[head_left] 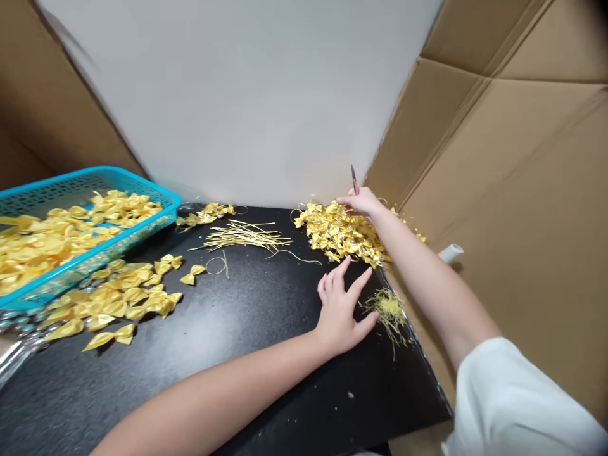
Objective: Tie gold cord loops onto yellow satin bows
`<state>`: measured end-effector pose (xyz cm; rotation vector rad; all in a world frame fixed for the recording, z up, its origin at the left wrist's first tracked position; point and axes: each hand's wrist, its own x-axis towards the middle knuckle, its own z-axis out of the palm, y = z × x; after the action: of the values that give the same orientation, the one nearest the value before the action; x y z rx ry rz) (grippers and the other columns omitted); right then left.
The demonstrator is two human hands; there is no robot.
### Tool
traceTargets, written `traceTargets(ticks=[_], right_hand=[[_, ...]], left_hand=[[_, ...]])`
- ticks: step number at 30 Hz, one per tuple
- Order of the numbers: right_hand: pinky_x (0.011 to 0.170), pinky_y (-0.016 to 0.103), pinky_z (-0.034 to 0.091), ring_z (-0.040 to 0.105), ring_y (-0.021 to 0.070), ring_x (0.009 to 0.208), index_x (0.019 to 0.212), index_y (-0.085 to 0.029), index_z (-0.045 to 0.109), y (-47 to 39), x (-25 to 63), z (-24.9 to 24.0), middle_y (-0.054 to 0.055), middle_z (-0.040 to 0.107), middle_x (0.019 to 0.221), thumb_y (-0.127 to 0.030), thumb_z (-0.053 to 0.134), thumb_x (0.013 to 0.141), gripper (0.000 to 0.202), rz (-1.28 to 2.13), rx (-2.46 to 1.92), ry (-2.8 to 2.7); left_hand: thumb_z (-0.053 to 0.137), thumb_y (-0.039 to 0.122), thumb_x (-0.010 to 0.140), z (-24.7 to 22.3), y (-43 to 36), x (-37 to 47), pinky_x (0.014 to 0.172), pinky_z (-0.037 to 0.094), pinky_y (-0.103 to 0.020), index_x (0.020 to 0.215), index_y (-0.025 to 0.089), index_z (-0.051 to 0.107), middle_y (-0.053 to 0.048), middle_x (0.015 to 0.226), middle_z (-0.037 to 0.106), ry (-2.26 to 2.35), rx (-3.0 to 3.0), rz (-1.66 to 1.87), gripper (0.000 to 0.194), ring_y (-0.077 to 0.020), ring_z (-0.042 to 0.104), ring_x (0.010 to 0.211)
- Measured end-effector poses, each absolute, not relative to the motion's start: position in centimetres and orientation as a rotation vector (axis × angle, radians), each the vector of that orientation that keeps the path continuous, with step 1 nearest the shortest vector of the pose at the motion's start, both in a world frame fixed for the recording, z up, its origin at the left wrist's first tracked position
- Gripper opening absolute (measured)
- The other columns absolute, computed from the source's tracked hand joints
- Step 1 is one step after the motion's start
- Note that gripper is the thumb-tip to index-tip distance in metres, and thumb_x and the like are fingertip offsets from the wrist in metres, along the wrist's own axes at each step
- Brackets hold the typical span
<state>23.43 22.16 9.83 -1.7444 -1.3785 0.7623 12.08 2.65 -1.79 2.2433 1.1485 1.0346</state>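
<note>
My left hand (339,310) lies over the black tabletop with its fingers spread, holding nothing. Its fingertips reach the near edge of a heap of gold bows with beads (339,234). Beside its thumb is a small tangle of yellow thread clippings (389,310). At the far side of the heap, my right hand (363,202) is closed around a slim pointed tool (354,177) whose dark tip sticks upward. I cannot make out the exact kind of tool. Whether the right fingers also touch a bow is hidden.
On the left stands a blue plastic basket (95,256) of yellow bows, with more loose yellow bows (135,291) in front. A bundle of gold ties (244,235) and a few beaded bows (209,214) lie toward the back. Cardboard (513,190) walls the right side.
</note>
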Motion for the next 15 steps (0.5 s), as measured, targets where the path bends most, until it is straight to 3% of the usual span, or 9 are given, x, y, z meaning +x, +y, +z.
traceTargets(ticks=[6,9,12,15], right_hand=[[0.075,0.033,0.043,0.056,0.0205,0.079,0.061,-0.022,0.038,24.1,20.3,9.0,0.001,0.051,0.065,-0.033,0.069,0.074,0.035,0.504,-1.816,-1.474],[0.079,0.035,0.041,0.054,0.0233,0.083,0.066,-0.022,0.043,20.7,21.5,9.3,0.004,0.053,0.069,-0.047,0.047,0.087,0.033,0.454,-1.764,-1.545],[0.071,0.036,0.041,0.053,0.0230,0.073,0.075,-0.024,0.045,13.9,25.2,8.4,0.005,0.055,0.071,-0.057,0.034,0.089,0.037,0.315,-1.720,-1.828],[0.068,0.037,0.046,0.059,0.0252,0.073,0.091,-0.029,0.045,6.2,31.3,5.0,0.007,0.061,0.080,-0.065,0.033,0.086,0.038,0.199,-1.785,-2.006]], left_hand=[[0.063,0.040,0.078,-0.4,3.2,9.0,0.109,0.021,-0.058,0.145,0.025,0.034,-0.019,0.157,0.016,1.215,2.352,1.084,0.075,-0.0364,0.024,0.140],[0.060,0.036,0.081,0.4,3.4,3.3,0.109,0.020,-0.053,0.130,0.026,0.052,-0.016,0.152,0.031,1.276,2.541,1.132,0.051,-0.0330,0.033,0.136],[0.059,0.032,0.084,1.1,3.5,-4.2,0.109,0.018,-0.049,0.102,0.029,0.066,-0.007,0.138,0.052,1.481,2.711,1.092,0.019,-0.0282,0.042,0.128],[0.059,0.034,0.086,1.6,3.9,-11.1,0.107,0.017,-0.052,0.090,0.026,0.068,-0.007,0.123,0.062,1.963,2.638,0.868,0.013,-0.0296,0.047,0.120]])
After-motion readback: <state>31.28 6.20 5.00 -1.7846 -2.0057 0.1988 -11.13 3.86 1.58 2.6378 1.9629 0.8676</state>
